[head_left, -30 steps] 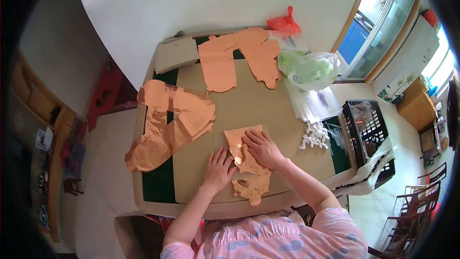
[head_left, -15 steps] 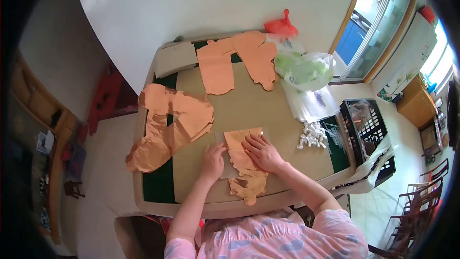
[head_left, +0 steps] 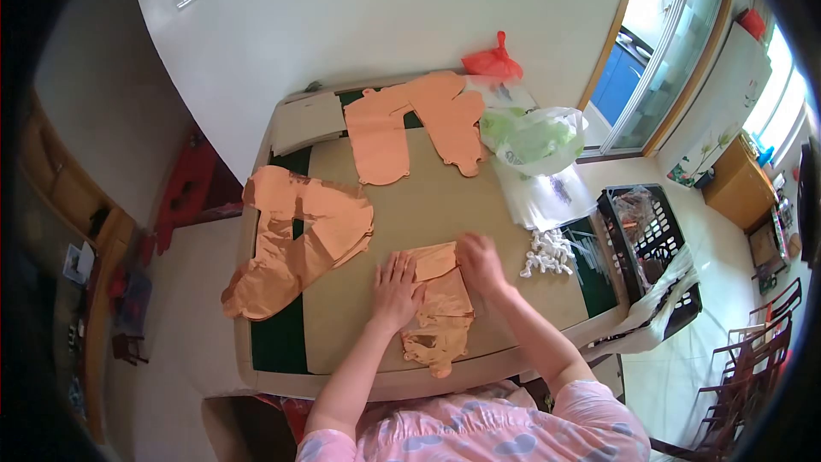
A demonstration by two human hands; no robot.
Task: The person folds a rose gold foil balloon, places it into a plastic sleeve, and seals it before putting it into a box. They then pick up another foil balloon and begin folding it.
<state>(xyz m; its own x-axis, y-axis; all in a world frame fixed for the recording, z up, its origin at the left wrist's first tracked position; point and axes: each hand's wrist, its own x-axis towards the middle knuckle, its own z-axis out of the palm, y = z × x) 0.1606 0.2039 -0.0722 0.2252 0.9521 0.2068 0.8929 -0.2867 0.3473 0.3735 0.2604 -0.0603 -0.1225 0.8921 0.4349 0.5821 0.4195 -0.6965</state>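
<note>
An orange foil-like sheet [head_left: 446,295] lies partly folded near the table's front edge, its lower end narrow and crumpled. My left hand [head_left: 396,293] rests flat with fingers spread on the sheet's left edge. At the upper right corner of the sheet is my right hand [head_left: 481,263], its fingers curled together; what they hold, if anything, is hidden. A larger orange foil piece [head_left: 295,239] lies to the left on the table. More flat orange foil pieces [head_left: 380,141] are spread at the back.
Cardboard pieces [head_left: 308,122] lie at the back left. On the right are a green-and-white plastic bag [head_left: 543,141], clear plastic bags [head_left: 547,197], white small items [head_left: 547,254] and a black crate [head_left: 637,239]. A red bag [head_left: 493,60] sits at the back.
The left hand has moved onto the sheet and flattened. The right hand has gone from lying on the sheet to its upper right corner, fingers curled. The sheet's upper part looks folded differently.
</note>
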